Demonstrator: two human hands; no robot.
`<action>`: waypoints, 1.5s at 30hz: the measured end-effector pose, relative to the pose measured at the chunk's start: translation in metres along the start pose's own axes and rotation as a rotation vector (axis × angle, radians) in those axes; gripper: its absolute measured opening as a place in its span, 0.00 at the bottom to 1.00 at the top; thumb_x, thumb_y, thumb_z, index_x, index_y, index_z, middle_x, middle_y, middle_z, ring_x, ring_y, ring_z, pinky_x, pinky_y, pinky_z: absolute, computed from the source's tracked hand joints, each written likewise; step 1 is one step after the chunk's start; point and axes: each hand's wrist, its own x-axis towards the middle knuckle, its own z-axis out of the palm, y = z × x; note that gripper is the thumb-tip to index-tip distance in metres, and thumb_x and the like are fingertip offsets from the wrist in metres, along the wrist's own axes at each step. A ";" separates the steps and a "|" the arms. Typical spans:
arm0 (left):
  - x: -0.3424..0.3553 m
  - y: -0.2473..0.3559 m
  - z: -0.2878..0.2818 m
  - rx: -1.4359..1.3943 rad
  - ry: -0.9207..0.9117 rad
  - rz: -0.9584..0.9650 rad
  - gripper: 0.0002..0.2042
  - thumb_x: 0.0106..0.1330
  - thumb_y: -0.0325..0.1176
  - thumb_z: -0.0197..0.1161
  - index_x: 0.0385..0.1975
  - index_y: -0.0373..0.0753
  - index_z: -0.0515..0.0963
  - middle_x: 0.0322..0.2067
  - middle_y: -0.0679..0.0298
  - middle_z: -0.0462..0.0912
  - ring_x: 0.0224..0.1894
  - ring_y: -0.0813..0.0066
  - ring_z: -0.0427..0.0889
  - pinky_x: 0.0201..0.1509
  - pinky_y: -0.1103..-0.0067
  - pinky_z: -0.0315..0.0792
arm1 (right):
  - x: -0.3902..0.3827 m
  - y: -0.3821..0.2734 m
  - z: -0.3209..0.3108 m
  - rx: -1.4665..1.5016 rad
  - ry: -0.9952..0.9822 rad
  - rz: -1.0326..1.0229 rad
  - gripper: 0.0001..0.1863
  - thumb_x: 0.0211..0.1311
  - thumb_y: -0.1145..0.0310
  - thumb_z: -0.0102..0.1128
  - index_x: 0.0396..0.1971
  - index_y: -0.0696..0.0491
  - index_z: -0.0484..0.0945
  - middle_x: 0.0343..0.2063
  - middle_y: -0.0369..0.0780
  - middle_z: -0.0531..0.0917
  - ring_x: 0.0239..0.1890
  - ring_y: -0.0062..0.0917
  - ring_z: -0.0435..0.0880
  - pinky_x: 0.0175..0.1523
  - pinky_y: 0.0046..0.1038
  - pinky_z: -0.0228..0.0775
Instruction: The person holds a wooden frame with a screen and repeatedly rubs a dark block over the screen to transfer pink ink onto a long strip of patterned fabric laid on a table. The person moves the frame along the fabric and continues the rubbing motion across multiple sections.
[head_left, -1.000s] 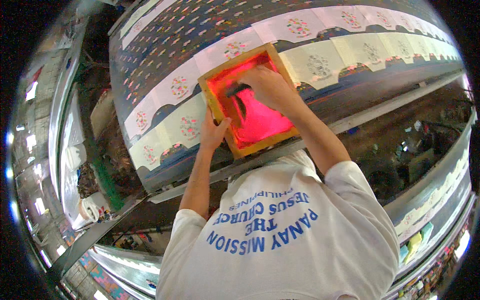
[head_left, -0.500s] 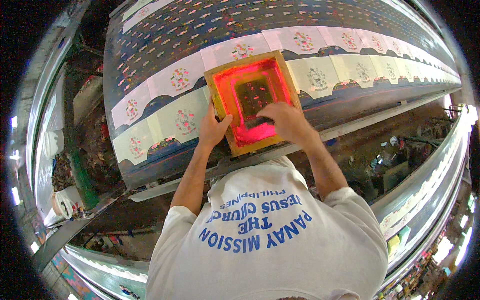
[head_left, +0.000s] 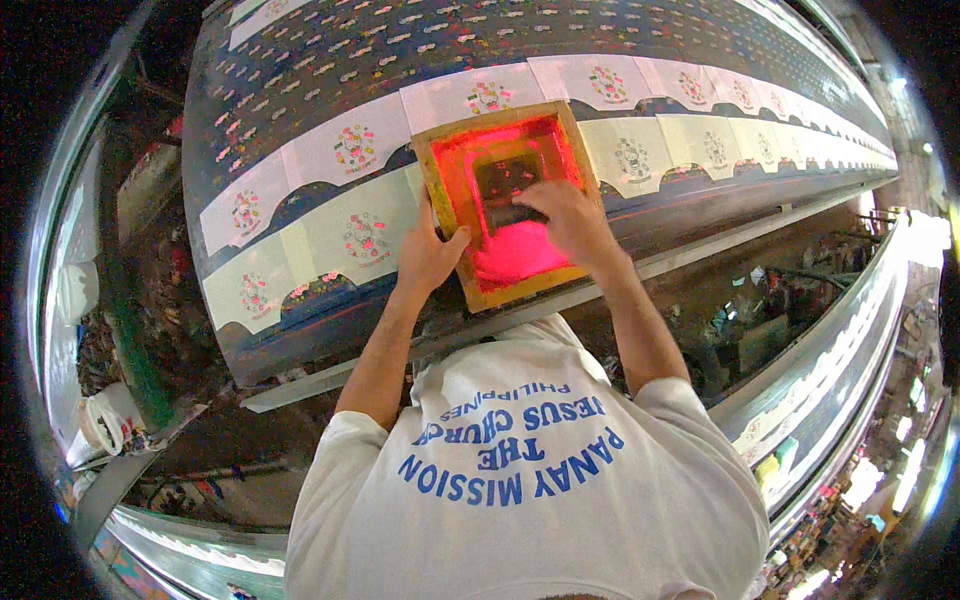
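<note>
A wooden screen-printing frame lies over the row of cream cloth pieces along the near side of the long dark table. Bright pink ink covers the near part of its mesh, with a darker patch farther up. My left hand grips the frame's left rail, thumb on top and fingers along the outer side. Inside the frame, my right hand is closed on a dark squeegee, whose blade rests across the mesh. My fingers partly cover the squeegee, and the frame hides the cloth below.
Cream cloth pieces with printed round designs line the table's near side, and white ones lie behind them. A metal rail runs along the near edge. Another long table stands at the lower right. A white bucket is at left.
My right hand has moved the squeegee slightly away from me across the mesh, and more bright pink shows on the near side. My left hand stays on the frame. The view has shifted slightly.
</note>
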 end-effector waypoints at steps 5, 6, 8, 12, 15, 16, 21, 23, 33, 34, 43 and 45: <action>0.000 0.005 0.001 -0.043 0.004 0.007 0.52 0.68 0.46 0.73 0.87 0.36 0.50 0.51 0.42 0.92 0.50 0.39 0.93 0.57 0.54 0.85 | -0.057 -0.027 0.005 -0.046 0.040 0.051 0.28 0.58 0.83 0.61 0.59 0.50 0.89 0.60 0.41 0.89 0.64 0.41 0.84 0.72 0.42 0.78; 0.001 0.006 0.002 -0.011 -0.012 -0.039 0.52 0.68 0.46 0.73 0.87 0.36 0.50 0.52 0.42 0.92 0.51 0.39 0.93 0.58 0.54 0.85 | -0.057 -0.026 0.005 -0.051 0.043 0.029 0.28 0.57 0.82 0.62 0.59 0.50 0.89 0.59 0.41 0.89 0.64 0.41 0.84 0.71 0.42 0.78; 0.003 0.009 0.000 0.001 -0.026 -0.062 0.51 0.68 0.44 0.73 0.87 0.36 0.50 0.53 0.42 0.92 0.53 0.40 0.92 0.60 0.54 0.85 | -0.059 -0.023 0.005 -0.059 0.064 -0.003 0.28 0.56 0.81 0.63 0.59 0.51 0.89 0.59 0.41 0.88 0.63 0.41 0.85 0.71 0.42 0.79; -0.001 0.016 0.001 -0.049 0.083 0.082 0.48 0.68 0.37 0.74 0.86 0.35 0.53 0.54 0.45 0.93 0.53 0.46 0.94 0.58 0.59 0.86 | -0.059 -0.015 -0.002 -0.061 0.058 -0.063 0.29 0.56 0.80 0.64 0.61 0.50 0.87 0.60 0.39 0.87 0.64 0.41 0.84 0.71 0.42 0.79; 0.000 0.043 0.015 -0.112 0.119 0.085 0.47 0.68 0.34 0.74 0.86 0.36 0.54 0.54 0.46 0.93 0.50 0.51 0.96 0.55 0.62 0.88 | -0.067 0.011 -0.021 -0.040 0.143 -0.099 0.29 0.55 0.79 0.67 0.61 0.49 0.87 0.60 0.39 0.86 0.65 0.41 0.83 0.72 0.42 0.79; 0.004 0.052 0.024 -0.124 0.117 0.115 0.48 0.69 0.34 0.74 0.86 0.37 0.54 0.54 0.47 0.93 0.49 0.52 0.96 0.54 0.63 0.88 | -0.069 0.020 -0.029 -0.038 0.158 -0.105 0.30 0.54 0.79 0.68 0.61 0.49 0.87 0.60 0.39 0.87 0.65 0.42 0.83 0.72 0.42 0.79; 0.034 0.121 0.089 -0.126 0.060 0.118 0.49 0.69 0.34 0.75 0.87 0.37 0.52 0.53 0.49 0.94 0.48 0.52 0.96 0.54 0.64 0.88 | -0.089 0.101 -0.083 -0.052 0.171 -0.110 0.29 0.53 0.74 0.70 0.60 0.49 0.87 0.59 0.39 0.87 0.64 0.41 0.83 0.72 0.41 0.79; 0.045 0.138 0.124 -0.061 0.081 0.140 0.49 0.69 0.32 0.75 0.87 0.37 0.52 0.54 0.49 0.93 0.50 0.53 0.95 0.57 0.63 0.87 | -0.096 0.129 -0.106 -0.084 0.154 -0.092 0.29 0.54 0.71 0.70 0.60 0.50 0.87 0.58 0.38 0.86 0.63 0.40 0.83 0.71 0.40 0.79; 0.064 0.155 0.179 -0.250 0.040 0.098 0.42 0.69 0.30 0.74 0.82 0.29 0.61 0.59 0.48 0.90 0.60 0.63 0.91 0.66 0.66 0.82 | -0.113 0.185 -0.124 -0.042 0.101 -0.085 0.27 0.58 0.76 0.69 0.60 0.50 0.87 0.61 0.39 0.85 0.66 0.41 0.82 0.71 0.41 0.79; 0.064 0.157 0.179 -0.275 0.037 0.098 0.41 0.69 0.29 0.73 0.81 0.30 0.62 0.60 0.49 0.90 0.60 0.64 0.90 0.66 0.67 0.82 | -0.113 0.186 -0.124 -0.032 0.106 -0.088 0.27 0.58 0.76 0.69 0.60 0.50 0.87 0.61 0.39 0.85 0.66 0.41 0.81 0.71 0.41 0.79; 0.065 0.163 0.178 -0.330 0.029 0.110 0.38 0.70 0.27 0.73 0.79 0.32 0.65 0.61 0.54 0.88 0.59 0.68 0.88 0.66 0.68 0.81 | -0.090 0.197 -0.149 0.062 -0.059 -0.114 0.23 0.60 0.76 0.67 0.57 0.50 0.88 0.53 0.41 0.89 0.60 0.42 0.86 0.67 0.42 0.81; 0.060 0.184 0.171 -0.177 0.036 0.057 0.38 0.70 0.29 0.73 0.80 0.34 0.65 0.60 0.53 0.89 0.59 0.66 0.89 0.65 0.67 0.82 | -0.057 0.213 -0.144 0.057 0.095 -0.206 0.18 0.63 0.73 0.63 0.52 0.51 0.89 0.49 0.44 0.90 0.57 0.45 0.88 0.65 0.44 0.82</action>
